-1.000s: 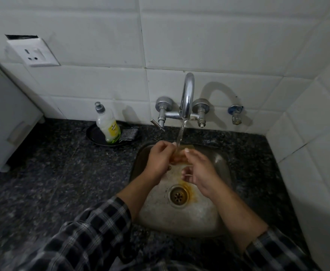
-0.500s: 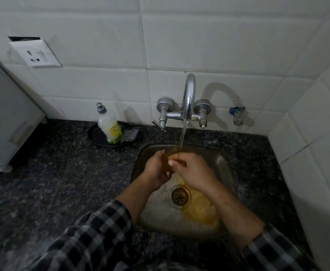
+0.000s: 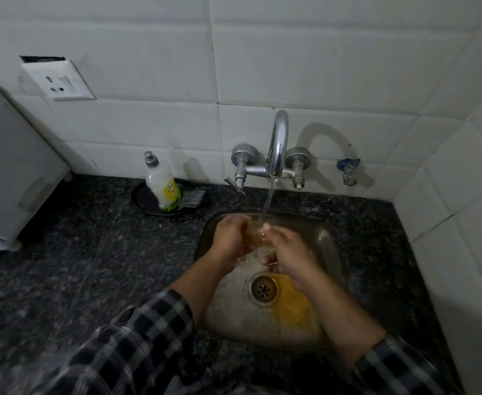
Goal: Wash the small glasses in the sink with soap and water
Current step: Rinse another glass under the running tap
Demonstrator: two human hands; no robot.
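Head view, looking down into a steel sink (image 3: 335, 246) set in a dark speckled desk (image 3: 77, 252). The left hand (image 3: 231, 238) and right hand (image 3: 289, 252) meet over the back half of the basin, both closed on the small glass (image 3: 253, 236), which lies between them directly under the running water (image 3: 268, 201). The left hand's fingers curl round the glass from the left. The right hand's thumb rests on the near end of the glass and its fingers curl beneath, though how far they reach inside cannot be told. The glass holds a brownish tint. The stream falls from the curved chrome tap (image 3: 278, 141), mounted on the white tiled wall (image 3: 305, 67) between two round valve bodies. Below the hands sits the drain (image 3: 264, 289), with a pool of yellow-brown liquid (image 3: 295, 305) just to its right on the basin floor. Left of the sink, on the desk against the wall, a black dish (image 3: 144, 199) carries an upright soap bottle (image 3: 163, 186) and a dark scrub pad (image 3: 192, 198) touching it. A wall socket (image 3: 58, 79) is fixed above, a white appliance (image 3: 9, 172) stands at far left, and a small separate valve (image 3: 348, 169) is right of the tap. Both forearms emerge from checked sleeves (image 3: 137, 346).
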